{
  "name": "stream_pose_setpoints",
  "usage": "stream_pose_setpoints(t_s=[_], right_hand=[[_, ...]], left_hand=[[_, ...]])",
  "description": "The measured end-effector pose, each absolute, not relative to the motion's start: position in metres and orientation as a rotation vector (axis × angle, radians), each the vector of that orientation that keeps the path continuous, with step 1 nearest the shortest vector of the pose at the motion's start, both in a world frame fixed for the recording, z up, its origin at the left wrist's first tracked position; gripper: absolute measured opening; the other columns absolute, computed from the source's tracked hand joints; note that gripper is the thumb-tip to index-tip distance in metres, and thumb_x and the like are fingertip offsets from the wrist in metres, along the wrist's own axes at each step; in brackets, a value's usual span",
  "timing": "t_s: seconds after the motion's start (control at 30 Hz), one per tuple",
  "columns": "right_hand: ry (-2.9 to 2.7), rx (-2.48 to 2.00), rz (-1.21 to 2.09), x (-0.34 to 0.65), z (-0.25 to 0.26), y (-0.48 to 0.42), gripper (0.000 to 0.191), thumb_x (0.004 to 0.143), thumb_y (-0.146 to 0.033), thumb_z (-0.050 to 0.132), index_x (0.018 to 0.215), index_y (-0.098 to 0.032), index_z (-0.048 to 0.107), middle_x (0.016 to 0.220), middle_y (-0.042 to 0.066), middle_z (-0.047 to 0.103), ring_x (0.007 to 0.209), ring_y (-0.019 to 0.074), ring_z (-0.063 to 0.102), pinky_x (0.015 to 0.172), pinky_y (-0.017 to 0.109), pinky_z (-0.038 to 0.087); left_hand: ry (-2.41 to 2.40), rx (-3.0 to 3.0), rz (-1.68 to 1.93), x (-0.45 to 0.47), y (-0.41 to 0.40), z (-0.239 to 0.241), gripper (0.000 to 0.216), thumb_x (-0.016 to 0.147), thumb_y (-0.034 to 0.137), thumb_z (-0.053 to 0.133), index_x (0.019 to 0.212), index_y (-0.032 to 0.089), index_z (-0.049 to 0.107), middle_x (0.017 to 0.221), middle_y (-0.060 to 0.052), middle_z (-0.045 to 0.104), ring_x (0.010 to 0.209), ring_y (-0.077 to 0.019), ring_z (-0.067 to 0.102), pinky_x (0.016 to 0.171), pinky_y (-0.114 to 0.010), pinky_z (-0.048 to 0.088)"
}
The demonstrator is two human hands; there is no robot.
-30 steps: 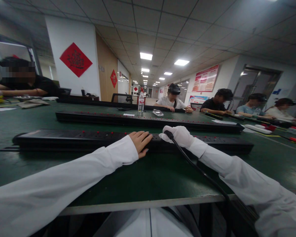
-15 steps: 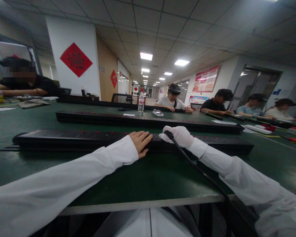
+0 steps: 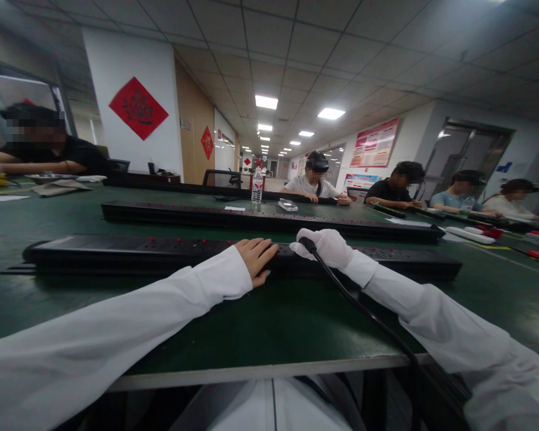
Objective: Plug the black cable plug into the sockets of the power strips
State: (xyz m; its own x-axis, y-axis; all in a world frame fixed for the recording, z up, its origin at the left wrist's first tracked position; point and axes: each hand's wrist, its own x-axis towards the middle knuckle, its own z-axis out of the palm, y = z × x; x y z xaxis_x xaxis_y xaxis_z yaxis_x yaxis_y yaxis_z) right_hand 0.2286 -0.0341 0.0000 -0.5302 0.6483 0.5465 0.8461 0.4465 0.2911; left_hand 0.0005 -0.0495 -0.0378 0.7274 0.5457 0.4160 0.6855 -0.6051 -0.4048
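Observation:
Across the green table lies a long black power strip (image 3: 117, 250) with sockets and small red parts along its top. My bare left hand (image 3: 257, 258) rests on it near the middle, fingers stretched out over its top and thumb on the near side. In a white glove, my right hand (image 3: 326, 246) is closed round a black plug (image 3: 307, 244) at the strip, just right of my left hand. The plug's front end is hidden, so I cannot tell how far it sits in a socket. Its black cable (image 3: 368, 317) runs down over the table edge.
A second long black strip (image 3: 206, 216) lies parallel behind, with a third (image 3: 170, 184) farther back. A water bottle (image 3: 257, 187) and a white device (image 3: 288, 205) stand between them. Several people sit round the green table (image 3: 233, 341). White and red strips (image 3: 469, 235) lie at the right.

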Motion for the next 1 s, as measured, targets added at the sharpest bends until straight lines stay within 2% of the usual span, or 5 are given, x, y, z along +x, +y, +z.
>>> stream_pose_setpoints(t_s=[1.0], right_hand=[[-2.323,-1.274,-0.78,0.2292,-0.0013,-0.0327,0.044,0.08,-0.06,0.033,0.082,-0.024,0.058,0.057,0.0,0.059,0.055,0.0121,0.052,0.05,0.022,0.023]], left_hand=[[-0.948,-2.376,-0.322,0.0017,-0.0518,-0.0357,0.056,0.077,0.033,0.049,0.127,0.011,0.038,0.128,-0.015,0.044,0.111,-0.0295,0.045,0.086,-0.041,0.041]])
